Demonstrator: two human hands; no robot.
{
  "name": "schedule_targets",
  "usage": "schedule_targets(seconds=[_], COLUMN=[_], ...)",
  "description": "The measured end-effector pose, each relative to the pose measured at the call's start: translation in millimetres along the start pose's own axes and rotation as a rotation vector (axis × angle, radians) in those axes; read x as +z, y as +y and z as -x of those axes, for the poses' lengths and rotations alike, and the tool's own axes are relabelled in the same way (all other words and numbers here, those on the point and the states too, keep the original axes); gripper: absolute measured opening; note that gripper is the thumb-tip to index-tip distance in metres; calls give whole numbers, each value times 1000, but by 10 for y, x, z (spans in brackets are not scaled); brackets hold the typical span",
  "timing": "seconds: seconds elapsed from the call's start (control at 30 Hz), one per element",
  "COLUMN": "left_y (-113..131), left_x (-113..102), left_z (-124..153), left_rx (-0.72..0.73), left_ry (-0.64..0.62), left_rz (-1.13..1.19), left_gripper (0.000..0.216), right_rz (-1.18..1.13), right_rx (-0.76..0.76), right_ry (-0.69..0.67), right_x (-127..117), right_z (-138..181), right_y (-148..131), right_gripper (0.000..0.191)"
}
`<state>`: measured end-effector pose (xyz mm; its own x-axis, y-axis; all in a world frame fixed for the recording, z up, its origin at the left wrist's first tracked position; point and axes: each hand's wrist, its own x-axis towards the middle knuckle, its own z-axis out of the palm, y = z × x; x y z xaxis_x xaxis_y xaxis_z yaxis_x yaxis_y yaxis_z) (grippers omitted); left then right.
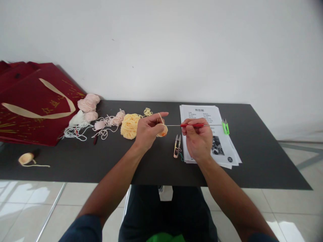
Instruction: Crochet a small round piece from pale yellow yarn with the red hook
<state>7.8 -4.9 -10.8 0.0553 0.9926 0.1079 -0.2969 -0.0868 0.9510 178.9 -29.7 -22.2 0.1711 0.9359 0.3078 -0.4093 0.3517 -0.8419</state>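
Red-handled crochet hook pinched in our right grip, we seem mid-stitch on the yellow crochet piece pinched in our left grip; tip contact is unclear, and the next move likely calls for taut yarn.
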Motion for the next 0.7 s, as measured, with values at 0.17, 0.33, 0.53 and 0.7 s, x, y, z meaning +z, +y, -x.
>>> schedule_targets(seconds=[0.17,0.33,0.53,0.7], left_y=[39,-10,-67,-35], left_x=[-7,-3,19,40], left_z=[-25,-15,9,9], left_rx=[-100,-65,5,51], left_ry=[-57,-34,22,78], left_rz=[128,128,17,-45], left_gripper=[35,23,19,24], right_rz=[-105,-189,-115,-74], right_rx=[104,286,286,234], right_ry=[2,43,103,115], right_x=[26,28,72,116], right_z=[-24,-41,-5,5], right_y=[-46,2,76,78], right_gripper=[19,22,17,15])
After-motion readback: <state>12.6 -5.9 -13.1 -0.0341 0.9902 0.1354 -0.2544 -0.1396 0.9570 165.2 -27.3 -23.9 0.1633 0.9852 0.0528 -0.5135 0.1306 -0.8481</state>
